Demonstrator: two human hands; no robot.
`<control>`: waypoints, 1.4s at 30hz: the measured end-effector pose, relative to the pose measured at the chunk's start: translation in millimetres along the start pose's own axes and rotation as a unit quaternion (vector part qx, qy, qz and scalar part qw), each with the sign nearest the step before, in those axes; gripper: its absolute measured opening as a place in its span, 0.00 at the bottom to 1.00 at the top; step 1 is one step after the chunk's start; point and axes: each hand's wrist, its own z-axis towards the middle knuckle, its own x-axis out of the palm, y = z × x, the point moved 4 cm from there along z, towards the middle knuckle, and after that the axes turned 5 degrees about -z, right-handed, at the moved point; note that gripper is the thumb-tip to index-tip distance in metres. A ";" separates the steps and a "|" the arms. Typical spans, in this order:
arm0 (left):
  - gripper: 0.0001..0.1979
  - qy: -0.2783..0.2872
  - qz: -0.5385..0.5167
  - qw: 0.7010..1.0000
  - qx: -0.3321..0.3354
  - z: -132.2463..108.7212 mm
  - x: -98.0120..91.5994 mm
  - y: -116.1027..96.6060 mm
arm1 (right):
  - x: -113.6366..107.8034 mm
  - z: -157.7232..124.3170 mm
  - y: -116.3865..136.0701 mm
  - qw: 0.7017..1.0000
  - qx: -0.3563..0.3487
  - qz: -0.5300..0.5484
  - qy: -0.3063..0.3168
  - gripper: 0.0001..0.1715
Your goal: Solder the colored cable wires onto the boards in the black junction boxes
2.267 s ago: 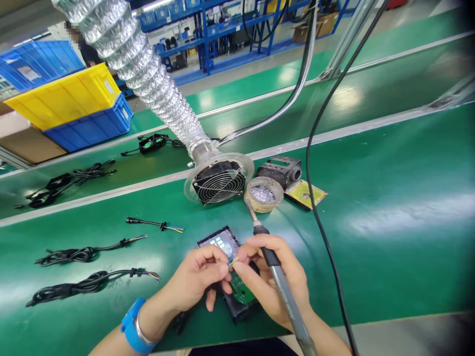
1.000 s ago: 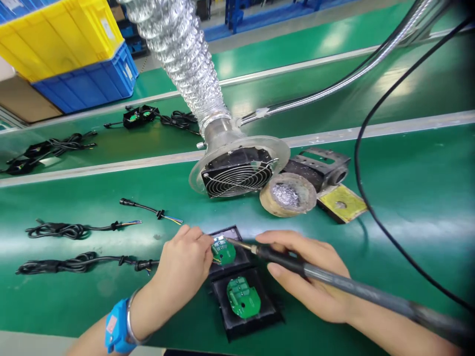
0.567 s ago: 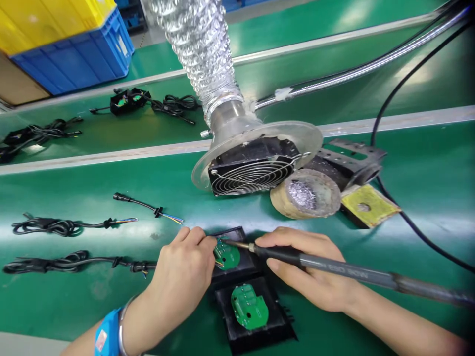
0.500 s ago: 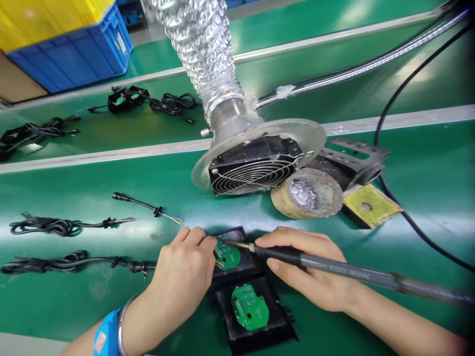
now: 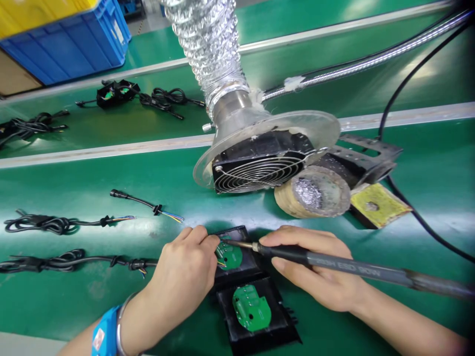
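Observation:
My right hand (image 5: 319,267) grips a soldering iron (image 5: 341,264) like a pen. The iron's tip rests at the upper left edge of a green circuit board (image 5: 232,255), which sits in a black housing (image 5: 247,272). My left hand (image 5: 187,264) is closed at the board's left side, its fingers pinched on a thin wire close to the tip. Coloured wire ends (image 5: 221,264) poke out beside those fingers, and a black cable (image 5: 148,264) runs in behind the hand. Nearer me, a second green circuit board (image 5: 252,309) lies in another black housing (image 5: 265,341).
A fume extractor (image 5: 260,173) hangs over the bench, with a solder-filled pot (image 5: 289,200) beside it. To the right are a yellow sponge (image 5: 378,202) and an iron stand (image 5: 371,153). Cables (image 5: 55,225) lie left; a blue crate (image 5: 74,47) stands at the back.
The camera view has shifted slightly, moving the extractor and pot a little right in the picture. Both hands and the iron keep nearly the same pose at the board.

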 end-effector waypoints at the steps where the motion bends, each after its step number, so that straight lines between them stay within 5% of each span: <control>1: 0.14 -0.003 -0.001 1.000 0.002 -0.2 -0.3 0.1 | -0.2 0.0 0.2 1.000 0.000 -0.002 0.001 0.14; 10: 0.15 -0.016 0.029 0.999 0.012 0.2 0.5 -2.9 | -0.1 1.7 7.3 1.000 -0.017 -0.016 -0.014 0.15; 19: 0.14 -0.018 0.038 0.999 0.020 -0.8 1.0 -2.4 | 11.8 -7.7 30.4 0.975 -0.179 -0.129 -0.021 0.23; 30: 0.14 -0.003 0.055 0.998 0.020 -0.1 3.4 -1.7 | -6.6 -22.2 46.1 0.988 -0.074 -0.109 -0.083 0.23; 42: 0.08 0.063 -0.121 0.991 -0.001 6.1 -11.5 3.8 | -3.4 -24.8 41.3 0.989 -0.034 -0.098 -0.108 0.18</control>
